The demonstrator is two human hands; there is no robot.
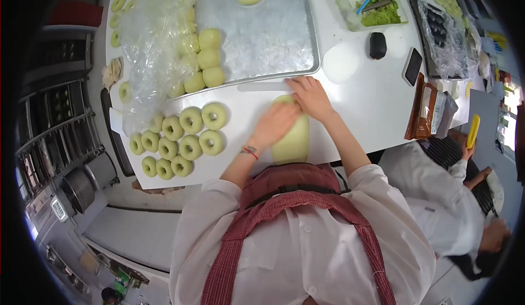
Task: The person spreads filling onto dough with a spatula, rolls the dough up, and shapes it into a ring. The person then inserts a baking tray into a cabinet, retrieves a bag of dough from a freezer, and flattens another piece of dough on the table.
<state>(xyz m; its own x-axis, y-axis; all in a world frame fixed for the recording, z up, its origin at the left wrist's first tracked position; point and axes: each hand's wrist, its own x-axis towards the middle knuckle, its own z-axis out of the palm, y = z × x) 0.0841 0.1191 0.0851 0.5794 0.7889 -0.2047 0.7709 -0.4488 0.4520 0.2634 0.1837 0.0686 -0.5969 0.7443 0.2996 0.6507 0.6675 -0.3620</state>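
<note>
A flattened, elongated piece of pale green dough (291,144) lies on the white table in front of my apron. My left hand (278,122) or the hand on the left side, with a red string at its wrist, rests blurred over the dough's upper left part. Beside it my right hand (310,98) touches the dough's far end, fingers bent together near the metal tray's front edge; whether it grips any dough is hidden. Several green dough rings (191,120) lie on the table to the left.
A metal tray (257,42) holds dough balls (209,58) and one ring, partly under plastic film (156,48). To the right are a tub of green filling (383,12), a phone (413,66) and a brown packet (424,108). A co-worker (437,195) is at the right.
</note>
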